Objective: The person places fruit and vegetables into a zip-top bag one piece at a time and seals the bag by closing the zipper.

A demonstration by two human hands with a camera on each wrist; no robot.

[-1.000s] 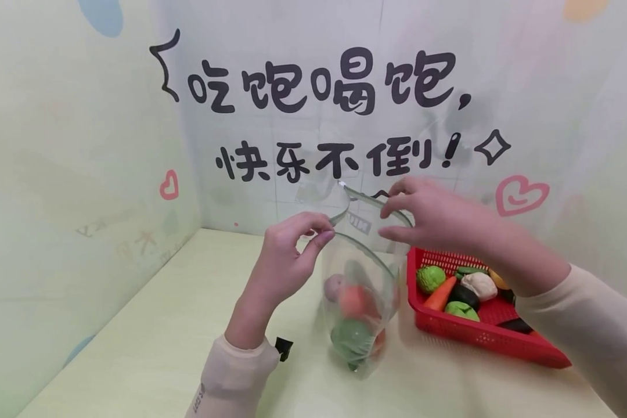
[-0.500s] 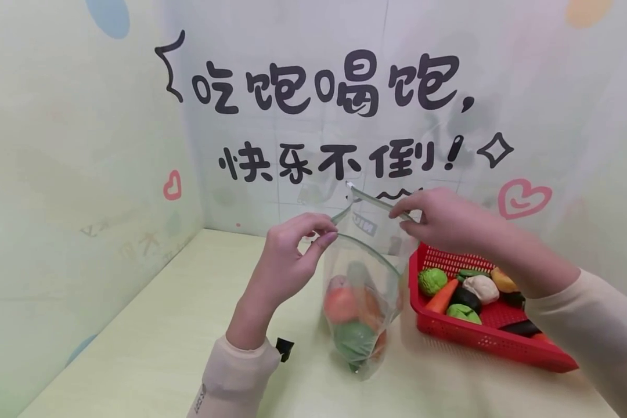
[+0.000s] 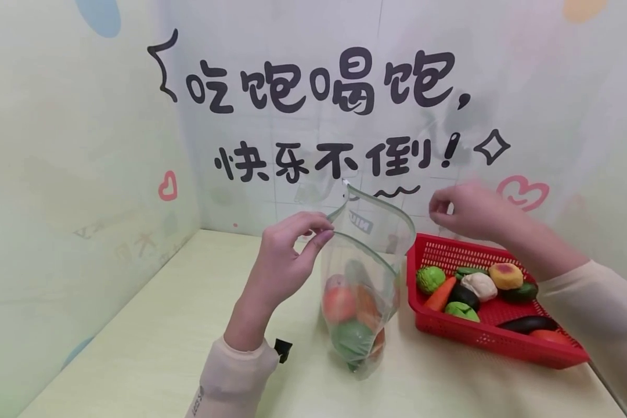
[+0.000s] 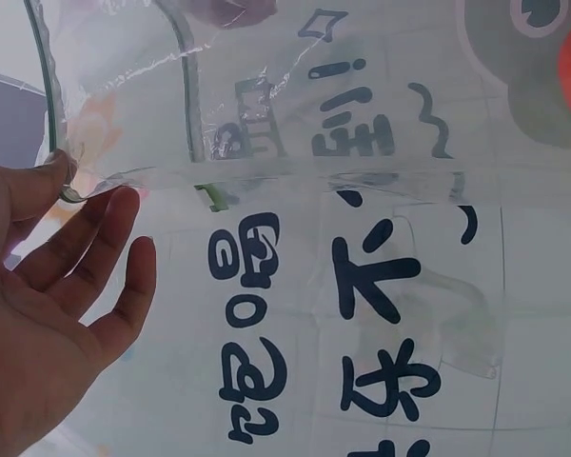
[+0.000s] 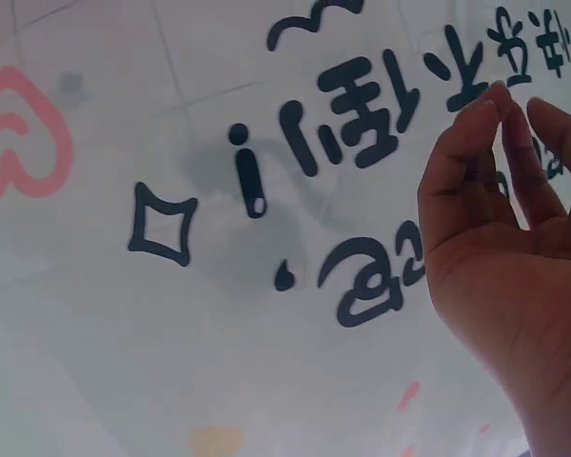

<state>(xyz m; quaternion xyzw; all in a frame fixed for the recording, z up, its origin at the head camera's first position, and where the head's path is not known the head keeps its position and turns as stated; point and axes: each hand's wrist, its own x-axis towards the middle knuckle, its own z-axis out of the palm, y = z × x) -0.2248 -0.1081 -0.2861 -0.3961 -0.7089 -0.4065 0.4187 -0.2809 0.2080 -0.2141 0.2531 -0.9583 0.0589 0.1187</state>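
Note:
A clear zip bag (image 3: pixel 366 255) stands on the table with its green-edged mouth apart and its white slider at the top. My left hand (image 3: pixel 289 252) pinches the left edge of that mouth between thumb and fingers; the left wrist view shows the hand (image 4: pixel 71 257) at the bag's green strip (image 4: pixel 49 86). Inside the bag lie a green round vegetable (image 3: pixel 352 339), a red-orange round one (image 3: pixel 339 303) and other pieces. To the right of the bag, above the red basket (image 3: pixel 480 342), my right hand (image 3: pixel 467 209) hovers with loosely bent fingers, holding nothing.
The basket holds toy vegetables: a carrot (image 3: pixel 440 294), a white piece (image 3: pixel 479 287), a yellow piece (image 3: pixel 505 275), an eggplant (image 3: pixel 528 324) and several more. A small black object (image 3: pixel 283 350) is beside my left sleeve. Behind the table rises a printed wall (image 3: pixel 324 116).
My right hand has left the bag's right rim and moved right, over the basket. The red-orange piece has shifted left inside the bag. My left hand keeps its grip.

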